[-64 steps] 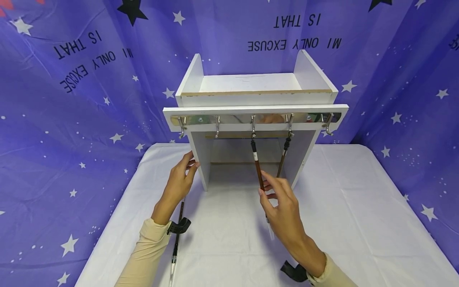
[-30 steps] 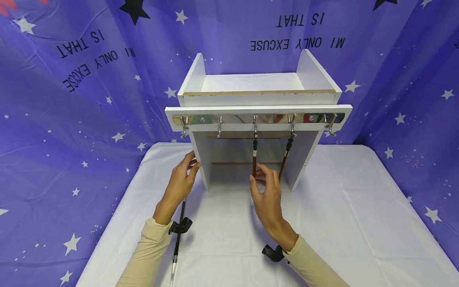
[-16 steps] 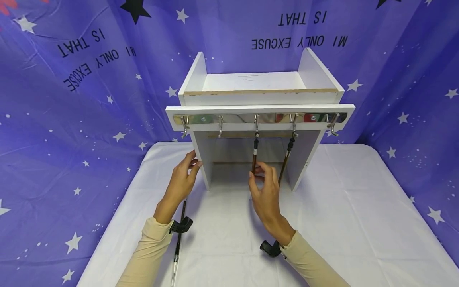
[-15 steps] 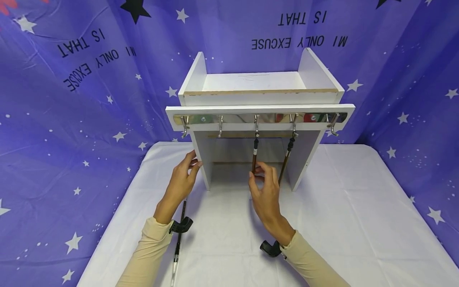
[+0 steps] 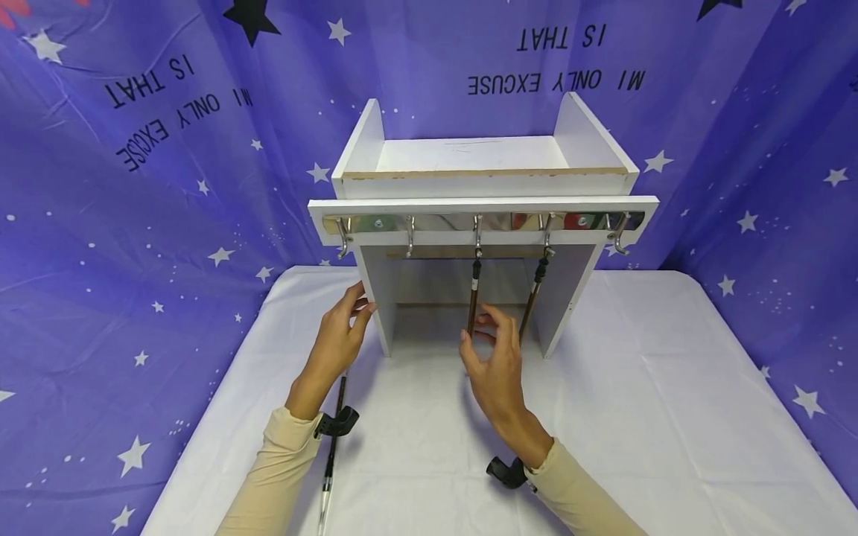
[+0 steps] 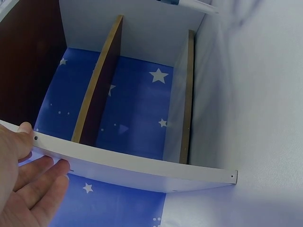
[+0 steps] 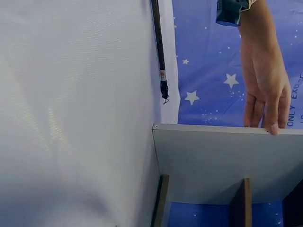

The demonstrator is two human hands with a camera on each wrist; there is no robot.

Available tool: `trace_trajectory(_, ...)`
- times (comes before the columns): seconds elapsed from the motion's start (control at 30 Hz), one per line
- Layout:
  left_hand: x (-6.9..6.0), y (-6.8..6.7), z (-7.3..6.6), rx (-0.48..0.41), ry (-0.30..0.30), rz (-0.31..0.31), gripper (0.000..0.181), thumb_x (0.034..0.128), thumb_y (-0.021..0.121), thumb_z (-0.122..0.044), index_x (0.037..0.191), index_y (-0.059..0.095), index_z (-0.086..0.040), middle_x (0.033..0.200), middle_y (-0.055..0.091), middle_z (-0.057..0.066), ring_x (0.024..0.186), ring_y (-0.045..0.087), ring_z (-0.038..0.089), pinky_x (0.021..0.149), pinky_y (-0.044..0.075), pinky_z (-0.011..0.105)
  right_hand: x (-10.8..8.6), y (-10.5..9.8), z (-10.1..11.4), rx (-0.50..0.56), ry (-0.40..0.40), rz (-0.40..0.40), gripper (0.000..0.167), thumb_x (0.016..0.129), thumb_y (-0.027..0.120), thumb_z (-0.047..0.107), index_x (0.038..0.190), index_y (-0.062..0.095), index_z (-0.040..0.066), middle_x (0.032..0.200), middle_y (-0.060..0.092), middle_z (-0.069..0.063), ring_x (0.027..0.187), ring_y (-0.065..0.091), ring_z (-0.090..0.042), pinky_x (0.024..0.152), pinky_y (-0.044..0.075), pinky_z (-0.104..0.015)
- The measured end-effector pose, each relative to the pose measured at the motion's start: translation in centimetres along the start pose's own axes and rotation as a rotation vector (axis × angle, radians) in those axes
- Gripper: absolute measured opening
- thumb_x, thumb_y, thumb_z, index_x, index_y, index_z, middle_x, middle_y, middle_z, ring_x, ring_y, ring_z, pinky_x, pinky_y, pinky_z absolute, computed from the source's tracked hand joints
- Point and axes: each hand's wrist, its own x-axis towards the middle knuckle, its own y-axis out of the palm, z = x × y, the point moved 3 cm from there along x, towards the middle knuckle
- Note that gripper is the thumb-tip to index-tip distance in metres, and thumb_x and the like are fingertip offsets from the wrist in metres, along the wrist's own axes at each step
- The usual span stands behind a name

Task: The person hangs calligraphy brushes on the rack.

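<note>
In the head view, a dark rod (image 5: 473, 301) hangs from the middle hook (image 5: 477, 232) of a white shelf unit (image 5: 482, 204). My right hand (image 5: 499, 376) is around its lower part, thumb and fingertips parted on either side; the rod's lower end is hidden. A second rod (image 5: 532, 298) hangs from the hook to the right. My left hand (image 5: 331, 342) grips the front edge of the unit's left side panel (image 5: 378, 305). The left wrist view shows the thumb of that hand (image 6: 35, 198) over the panel edge (image 6: 128, 161); the right wrist view shows the same hand (image 7: 265, 71).
Another dark rod (image 5: 333, 450) with a clear end lies on the white cloth (image 5: 415, 461), under my left wrist; the right wrist view shows its hooked end too. A purple curtain (image 5: 134, 260) with stars surrounds the table.
My right hand has moved left with the rod, which hangs straighter than before. Its thumb and fingertips have since parted a little around it. The left hand has stayed on the panel.
</note>
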Motion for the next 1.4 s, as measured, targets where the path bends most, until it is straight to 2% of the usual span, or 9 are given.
trace_trajectory(0.17,-0.1,-0.2,0.0,-0.001,-0.010,0.002,0.046,0.1122,0.055,-0.021,0.155,0.048,-0.005,0.147,0.061,0.020,0.125,0.067,0.040,0.107,0.055,0.056,0.2,-2.1,1.2,-0.103,-0.104,-0.010,0.060,0.090,0.083,0.006,0.140,0.052,-0.003,0.122,0.059,-0.020,0.113,0.063,-0.029,0.093,0.058,-0.041)
trace_trajectory(0.37,-0.3,-0.6,0.1,0.006,-0.018,-0.002,0.046,0.1122,0.055,-0.020,0.154,0.048,-0.005,0.147,0.061,0.020,0.125,0.066,0.041,0.106,0.055,0.057,1.5,-6.3,2.1,-0.126,-0.231,-0.113,0.046,0.088,0.080,0.013,0.126,0.063,-0.008,0.108,0.063,-0.023,0.099,0.064,-0.031,0.086,0.054,-0.028)
trace_trajectory(0.47,-0.3,-0.6,0.0,0.006,-0.009,-0.002,0.045,0.1120,0.055,-0.020,0.154,0.048,-0.005,0.146,0.061,0.020,0.124,0.067,0.041,0.106,0.055,0.057,2.3,-8.9,1.8,-0.146,-0.213,-0.186,0.045,0.087,0.081,0.012,0.121,0.064,-0.011,0.106,0.064,-0.026,0.097,0.062,-0.033,0.088,0.052,-0.022)
trace_trajectory(0.6,-0.3,-0.6,0.0,0.006,-0.002,-0.006,0.045,0.1115,0.056,-0.018,0.154,0.049,-0.005,0.145,0.062,0.020,0.123,0.068,0.040,0.106,0.055,0.056,3.7,-12.3,0.7,-0.229,-0.102,-0.225,0.051,0.086,0.083,0.007,0.129,0.060,-0.008,0.115,0.065,-0.024,0.108,0.062,-0.032,0.096,0.050,-0.018)
trace_trajectory(0.7,-0.4,-0.7,0.1,0.004,-0.005,-0.007,0.044,0.1113,0.056,-0.017,0.153,0.049,-0.005,0.145,0.063,0.020,0.124,0.068,0.040,0.106,0.055,0.055,4.9,-14.4,-0.6,-0.297,0.011,-0.155,0.063,0.089,0.084,0.008,0.144,0.054,0.000,0.133,0.064,-0.019,0.125,0.062,-0.030,0.103,0.048,-0.013)
trace_trajectory(0.8,-0.4,-0.6,0.2,0.006,-0.005,-0.009,0.044,0.1114,0.056,-0.017,0.153,0.049,-0.004,0.144,0.063,0.020,0.123,0.068,0.040,0.106,0.055,0.056,6.0,-15.9,-2.1,-0.330,0.127,-0.005,0.077,0.093,0.083,0.013,0.158,0.043,0.010,0.150,0.056,-0.014,0.136,0.059,-0.033,0.110,0.048,-0.016)
trace_trajectory(1.07,-0.4,-0.6,0.1,0.005,-0.014,0.002,0.044,0.1112,0.056,-0.017,0.152,0.050,-0.003,0.142,0.064,0.022,0.122,0.068,0.040,0.105,0.056,0.056,7.5,-16.4,-5.7,-0.246,0.311,0.402,0.083,0.100,0.076,0.027,0.168,0.029,0.016,0.165,0.042,-0.018,0.148,0.046,-0.044,0.115,0.042,-0.056)
trace_trajectory(1.2,-0.2,-0.5,0.1,0.012,-0.012,0.011,0.044,0.1114,0.056,-0.017,0.152,0.050,-0.003,0.142,0.063,0.023,0.123,0.068,0.040,0.105,0.056,0.056,7.7,-16.0,-6.7,-0.196,0.331,0.489,0.080,0.102,0.073,0.025,0.168,0.029,0.015,0.165,0.041,-0.020,0.148,0.044,-0.046,0.116,0.040,-0.060)
trace_trajectory(1.4,-0.1,-0.3,-0.2,0.023,-0.011,0.020,0.045,0.1115,0.056,-0.018,0.153,0.049,-0.003,0.145,0.062,0.023,0.124,0.068,0.039,0.106,0.055,0.055,8.1,-15.9,-7.3,-0.204,0.347,0.536,0.068,0.106,0.067,0.029,0.163,0.038,0.005,0.160,0.048,-0.024,0.142,0.051,-0.049,0.109,0.046,-0.056)
